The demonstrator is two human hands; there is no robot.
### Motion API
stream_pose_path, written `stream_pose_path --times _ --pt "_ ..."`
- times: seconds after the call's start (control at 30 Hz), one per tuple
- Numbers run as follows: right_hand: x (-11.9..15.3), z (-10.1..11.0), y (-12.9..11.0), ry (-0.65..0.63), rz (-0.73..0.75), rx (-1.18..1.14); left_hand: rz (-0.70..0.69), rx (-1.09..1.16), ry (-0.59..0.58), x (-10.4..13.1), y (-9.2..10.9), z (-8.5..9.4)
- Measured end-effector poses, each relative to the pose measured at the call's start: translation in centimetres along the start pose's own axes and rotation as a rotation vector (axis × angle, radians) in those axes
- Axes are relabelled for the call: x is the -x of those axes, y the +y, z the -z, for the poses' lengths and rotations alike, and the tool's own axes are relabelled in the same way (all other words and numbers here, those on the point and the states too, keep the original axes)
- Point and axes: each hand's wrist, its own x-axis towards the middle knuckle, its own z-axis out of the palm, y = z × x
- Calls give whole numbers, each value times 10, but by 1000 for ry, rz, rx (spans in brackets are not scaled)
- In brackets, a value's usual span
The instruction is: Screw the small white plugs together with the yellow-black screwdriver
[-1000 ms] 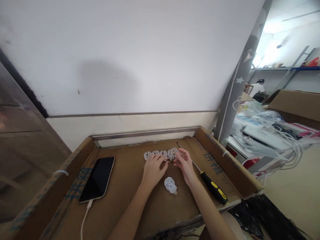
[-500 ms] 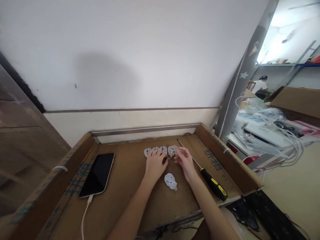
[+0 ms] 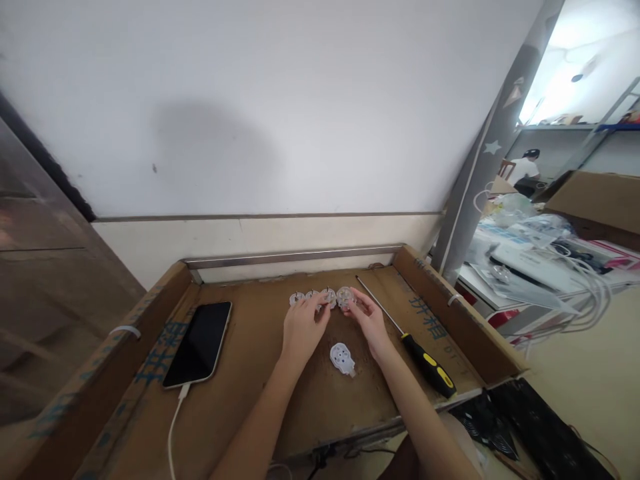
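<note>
where the row of white plug parts [image 3: 320, 298] lies on the cardboard-lined counter [image 3: 250, 373], near its far rim, both hands meet it: the left hand [image 3: 301, 325] rests fingers spread over the row's middle, the right hand [image 3: 369, 318] pinches the row's rightmost piece. just nearer than the row lies a lone white plug cover [image 3: 342, 359]; right of the row a yellow-and-black screwdriver [image 3: 410, 343]; well left, a phone [image 3: 199, 343].
</note>
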Motion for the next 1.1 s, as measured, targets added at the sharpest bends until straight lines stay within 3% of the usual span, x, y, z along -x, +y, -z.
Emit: stream_pose_path --times 0.1,0.27,0.57,0.87,1.1 --pt "1 -2 2 -47 27 38 -20 19 61 -1 3 1" --pt "1 -4 7 -102 84 102 -69 13 15 1 6 -4" --pt "2 -3 9 -74 184 250 -101 -10 -7 1 5 -2" --pt "3 -3 8 -76 204 293 -104 -3 -9 1 5 0" --pt "2 -4 10 -108 167 269 -72 40 81 2 5 -1"
